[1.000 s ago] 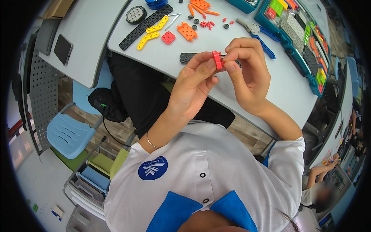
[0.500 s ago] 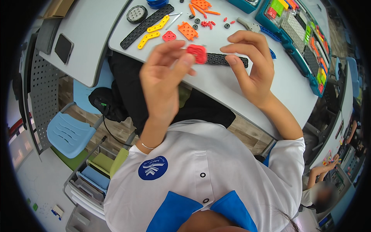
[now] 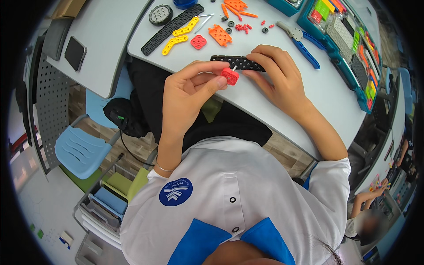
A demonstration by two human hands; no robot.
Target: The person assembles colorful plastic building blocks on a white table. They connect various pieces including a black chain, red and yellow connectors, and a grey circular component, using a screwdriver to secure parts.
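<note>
Left hand (image 3: 187,97): thumb and forefinger pinch the edge of a red, rounded-square plastic plate (image 3: 230,77), near the table's near edge; a small grip that could let it twist or drop.
Pale, slim shaft (image 3: 235,68): stands from the red plate toward the bar, contact unclear; a sideways knock might tilt it loose.
Right hand (image 3: 280,84): thumb and fingers close on the right end of a black, perforated plastic bar (image 3: 236,62); held there only, its left end could swing.
</note>
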